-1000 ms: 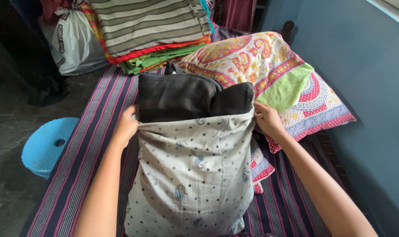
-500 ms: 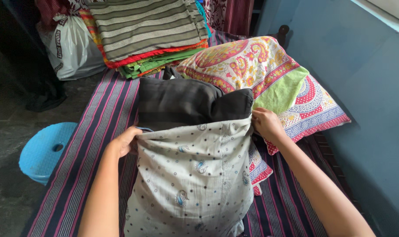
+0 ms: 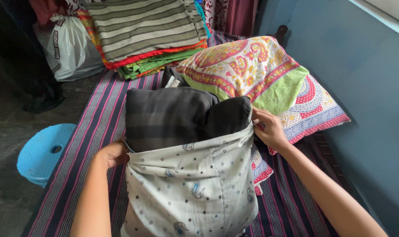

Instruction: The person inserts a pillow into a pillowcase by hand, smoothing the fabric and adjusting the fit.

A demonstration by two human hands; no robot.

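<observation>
A floral pillow (image 3: pixel 270 74) lies on the striped bedsheet (image 3: pixel 103 109), near folded striped cloths (image 3: pixel 142 30). 1 blue stool (image 3: pixel 43 151) and what looks like a white plastic bag (image 3: pixel 70 46) sit on the floor.

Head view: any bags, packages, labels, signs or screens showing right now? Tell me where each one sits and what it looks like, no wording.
Plastic carrier bag: far left, on the floor beside the bed's far end, left of the folded cloth stack; white, bulging, crumpled, with dark print down its side.
Small white tag: on dark cloth behind the dark pillow; too small to make out.
No signs or screens.
</observation>
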